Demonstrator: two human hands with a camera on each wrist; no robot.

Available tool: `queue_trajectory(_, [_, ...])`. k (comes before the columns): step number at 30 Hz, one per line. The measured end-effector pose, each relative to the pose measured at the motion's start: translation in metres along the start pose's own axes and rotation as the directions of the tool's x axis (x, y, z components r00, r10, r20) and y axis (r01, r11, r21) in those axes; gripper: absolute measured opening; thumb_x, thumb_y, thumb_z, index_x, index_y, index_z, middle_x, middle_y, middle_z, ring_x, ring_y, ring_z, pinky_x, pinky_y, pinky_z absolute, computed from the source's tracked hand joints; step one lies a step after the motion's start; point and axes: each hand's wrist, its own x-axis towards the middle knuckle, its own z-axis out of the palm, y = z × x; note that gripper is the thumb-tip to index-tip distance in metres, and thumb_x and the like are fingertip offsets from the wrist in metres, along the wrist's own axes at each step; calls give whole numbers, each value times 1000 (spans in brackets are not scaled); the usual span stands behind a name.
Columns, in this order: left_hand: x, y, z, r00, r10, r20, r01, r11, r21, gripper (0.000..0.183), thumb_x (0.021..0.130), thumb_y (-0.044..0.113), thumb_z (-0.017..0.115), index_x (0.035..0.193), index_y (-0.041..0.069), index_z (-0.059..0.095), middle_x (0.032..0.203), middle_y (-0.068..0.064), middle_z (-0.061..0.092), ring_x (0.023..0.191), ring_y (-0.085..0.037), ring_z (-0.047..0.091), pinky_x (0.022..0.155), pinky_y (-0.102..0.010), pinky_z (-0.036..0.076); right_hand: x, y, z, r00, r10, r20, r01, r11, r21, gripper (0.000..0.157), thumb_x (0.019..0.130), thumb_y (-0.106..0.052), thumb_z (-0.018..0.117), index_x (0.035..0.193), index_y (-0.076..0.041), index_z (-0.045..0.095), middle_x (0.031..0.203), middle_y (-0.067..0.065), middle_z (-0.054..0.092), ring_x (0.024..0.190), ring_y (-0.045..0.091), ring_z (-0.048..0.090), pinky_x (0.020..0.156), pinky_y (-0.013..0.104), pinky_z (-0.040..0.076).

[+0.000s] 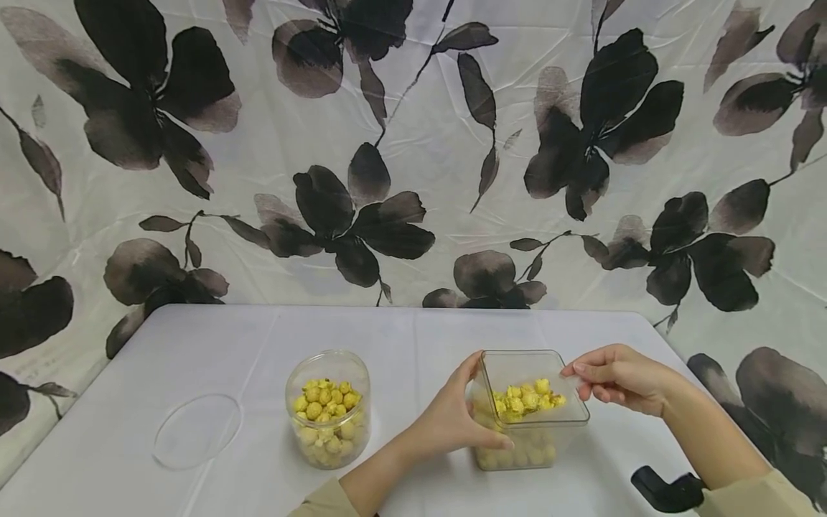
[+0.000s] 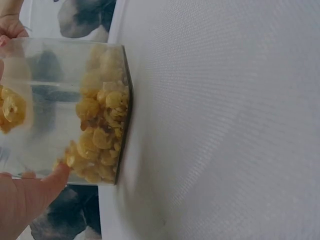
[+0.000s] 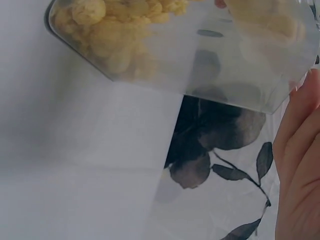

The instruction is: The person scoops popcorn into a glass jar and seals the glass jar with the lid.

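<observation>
A clear square container (image 1: 568, 431) of yellow popcorn (image 1: 526, 398) stands at the right of the table, leaning slightly to the right. My left hand (image 1: 452, 420) grips it from the left, thumb along the front wall and fingers behind. At its right rim my right hand (image 1: 623, 377) pinches the edge between thumb and forefinger, the other fingers curled. The left wrist view shows popcorn (image 2: 102, 135) heaped at the bottom of the container. Left of both hands is a round clear jar (image 1: 329, 459), open at the top, also holding popcorn.
A clear round lid (image 1: 197, 431) lies flat on the white table (image 1: 258, 488) at the left. Near the right wrist is a black object (image 1: 668, 490). Behind the table hangs a white cloth (image 1: 452, 143) with dark flowers.
</observation>
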Motion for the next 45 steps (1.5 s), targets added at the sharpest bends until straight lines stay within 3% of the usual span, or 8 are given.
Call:
queue_trajectory(6, [-1, 0, -1, 1000, -13, -2, 13, 1000, -10, 113, 61, 20, 88, 149, 21, 16, 148, -5, 26, 136, -21, 24, 99, -42, 41, 0, 4, 0, 1000, -9, 20, 7, 997, 77, 18, 95, -10, 52, 99, -5, 69, 75, 2, 69, 57, -1, 57, 52, 7, 44])
queue_trajectory(13, [-1, -1, -2, 1000, -14, -1, 14, 1000, -8, 113, 61, 21, 88, 149, 21, 16, 148, -5, 27, 136, -22, 25, 98, -40, 42, 3, 1, 3, 999, -47, 28, 47, 999, 7, 19, 96, -11, 50, 101, -4, 68, 77, 2, 69, 58, -1, 55, 49, 6, 40])
queue_trajectory(23, [-1, -2, 1, 1000, -16, -1, 16, 1000, -4, 113, 61, 20, 88, 148, 22, 17, 147, -6, 27, 136, -22, 25, 98, -41, 42, 6, 3, 8, 996, -50, 69, 46, 998, 53, 19, 96, -10, 51, 100, -6, 69, 78, 3, 70, 59, -2, 57, 51, 5, 40])
queue_trajectory(36, [-2, -1, 4, 1000, -20, 3, 20, 1000, -10, 113, 62, 22, 88, 149, 24, 16, 148, -5, 26, 137, -23, 23, 100, -46, 40, -6, 10, 0, 999, -27, 34, 24, 997, 68, 20, 97, -11, 49, 102, -6, 68, 75, 0, 67, 53, -2, 46, 46, 7, 34])
queue_trajectory(45, [-8, 0, 12, 1000, -20, -12, 20, 1000, 1, 113, 62, 24, 88, 149, 25, 15, 148, -4, 25, 137, -22, 23, 99, -45, 40, -16, 23, -4, 997, -37, 66, 28, 991, 131, 21, 98, -10, 47, 103, -7, 67, 76, 0, 67, 53, -2, 46, 46, 7, 35])
